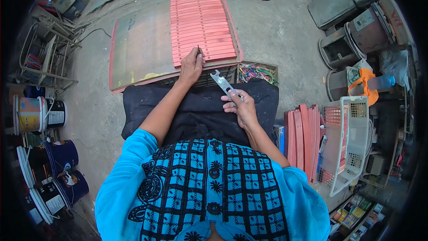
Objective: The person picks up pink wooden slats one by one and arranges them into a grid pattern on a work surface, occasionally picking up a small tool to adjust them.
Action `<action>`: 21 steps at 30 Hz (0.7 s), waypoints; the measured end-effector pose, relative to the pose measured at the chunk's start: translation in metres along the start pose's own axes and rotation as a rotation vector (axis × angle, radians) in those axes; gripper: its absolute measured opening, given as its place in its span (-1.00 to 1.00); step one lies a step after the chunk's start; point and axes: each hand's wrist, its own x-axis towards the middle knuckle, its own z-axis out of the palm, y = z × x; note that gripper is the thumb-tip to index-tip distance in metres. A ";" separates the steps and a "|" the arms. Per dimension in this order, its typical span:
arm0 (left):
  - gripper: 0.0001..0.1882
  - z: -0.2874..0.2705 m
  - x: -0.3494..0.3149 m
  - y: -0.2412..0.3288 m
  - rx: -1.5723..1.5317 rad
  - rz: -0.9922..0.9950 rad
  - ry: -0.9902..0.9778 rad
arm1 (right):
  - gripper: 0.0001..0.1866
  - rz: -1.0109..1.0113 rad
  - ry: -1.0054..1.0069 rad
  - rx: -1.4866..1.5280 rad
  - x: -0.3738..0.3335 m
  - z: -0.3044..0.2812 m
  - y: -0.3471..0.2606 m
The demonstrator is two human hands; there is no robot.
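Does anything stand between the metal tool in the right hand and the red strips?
Nothing visible does; only the edge of the board shows between the metal tool and the red strips. The left hand is off to the left.

Two hands are recorded: one left hand [191, 67] and one right hand [243, 109]. One flat metal tool [222, 83] and one small dark piece [198, 48] are counted in them. One worktop [138, 49] is noted; more than ten red slats [203, 22] are found on it, the exact figure not being readable. At least three upright red strips [304, 129] are listed. Colourful thin sticks [257, 72] are seen too densely heaped for counting. At least five buckets [61, 156], one pale basket [353, 134] and one orange bag [369, 87] are logged.
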 end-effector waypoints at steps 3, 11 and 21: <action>-0.96 0.003 0.000 0.002 -0.016 -0.006 0.005 | -0.73 0.015 -0.033 0.071 0.001 -0.007 -0.005; -0.93 0.015 -0.003 -0.004 0.064 0.067 0.058 | -0.77 -0.191 -0.098 0.001 0.007 0.008 -0.041; -0.92 0.019 -0.004 -0.009 0.016 0.036 0.123 | -0.77 -0.155 -0.225 0.209 0.032 0.028 -0.057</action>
